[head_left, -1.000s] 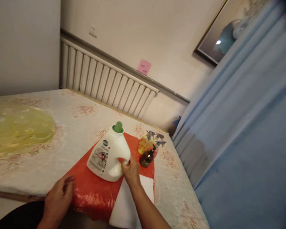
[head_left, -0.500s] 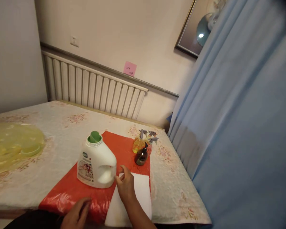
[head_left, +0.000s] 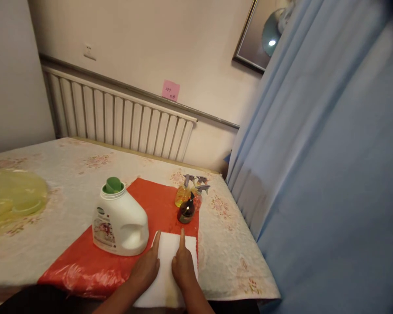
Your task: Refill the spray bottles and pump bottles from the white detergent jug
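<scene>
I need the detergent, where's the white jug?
The white jug stands upright on the red sheet, left of the white cloth and both hands.

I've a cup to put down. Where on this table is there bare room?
Bare cloth lies between the white jug and the yellow plastic, and back toward the radiator. It is crowded near the right edge: small bottles cluster there, and both hands rest on the white sheet.

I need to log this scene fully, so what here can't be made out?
- Pink note: head view, writing too small.
- White jug: label print too small.
- White cloth: near end covered by left hand and right hand, cut off below.
- Spray bottles: overlap, count unclear.
</scene>
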